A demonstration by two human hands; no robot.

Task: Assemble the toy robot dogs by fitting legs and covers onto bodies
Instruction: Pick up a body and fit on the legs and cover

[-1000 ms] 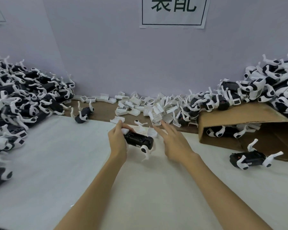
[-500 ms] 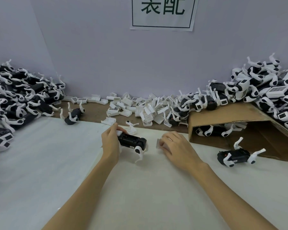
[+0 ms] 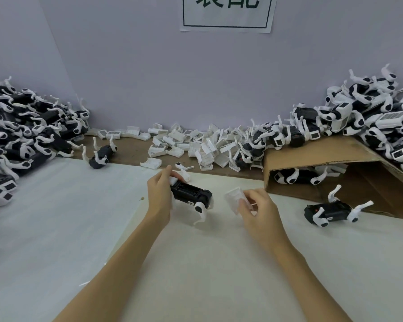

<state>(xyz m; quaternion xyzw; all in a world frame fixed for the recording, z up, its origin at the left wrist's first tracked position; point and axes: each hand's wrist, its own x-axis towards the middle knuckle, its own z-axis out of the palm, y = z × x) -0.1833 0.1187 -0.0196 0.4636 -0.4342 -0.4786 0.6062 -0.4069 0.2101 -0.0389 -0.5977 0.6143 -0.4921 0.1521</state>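
My left hand (image 3: 159,196) grips the near end of a black toy dog body (image 3: 190,194) at the middle of the white sheet. White legs hang from the body, one at its right end. My right hand (image 3: 258,210) holds a clear white cover (image 3: 234,198) just to the right of the body, a short gap away from it. A heap of loose white covers (image 3: 196,145) lies behind along the wall.
Piled dogs fill the left side (image 3: 21,138) and the back right (image 3: 370,119). A brown cardboard flap (image 3: 312,163) slopes at the right, with a dog under it. Single dogs lie at the right (image 3: 330,211) and back left (image 3: 101,156). A printed sign (image 3: 227,12) hangs on the wall.
My right hand reached back to the cover heap, took one cover, and brought it forward beside the body. My left hand kept its hold on the body.
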